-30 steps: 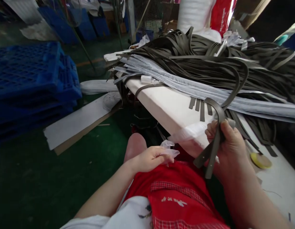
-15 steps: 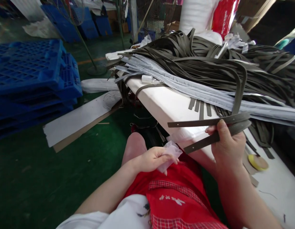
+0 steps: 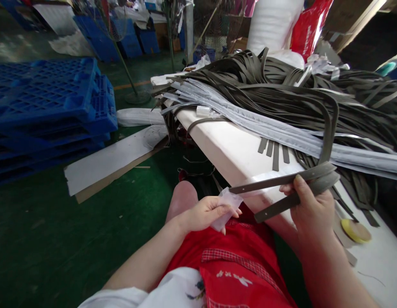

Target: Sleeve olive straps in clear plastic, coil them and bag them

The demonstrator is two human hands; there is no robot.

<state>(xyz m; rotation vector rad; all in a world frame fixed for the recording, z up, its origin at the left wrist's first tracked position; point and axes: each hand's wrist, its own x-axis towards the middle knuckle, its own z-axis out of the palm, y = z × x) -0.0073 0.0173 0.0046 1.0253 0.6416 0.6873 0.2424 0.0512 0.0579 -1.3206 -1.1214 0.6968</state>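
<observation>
Translucent plastic film [image 3: 231, 199] was clamped in the left hand [image 3: 204, 212]; the right hand [image 3: 312, 203] gripped dark-grey straps [image 3: 278, 208].

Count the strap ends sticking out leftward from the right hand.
2: upper strap end at the translucent plastic in the left hand; lower strap end below it, nearer the right hand. Others may be hidden.

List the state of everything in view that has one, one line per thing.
Left hand, closed on plastic film
Plastic film, crumpled
Right hand, closed on held dark strips
Held dark strips, bent, two ends sticking out
Other dark strips, heaped on the white table
Pale bundle, stretched along the heap
Yellow tape roll, lying flat
Blue pallets, stacked
Red apron, worn
</observation>
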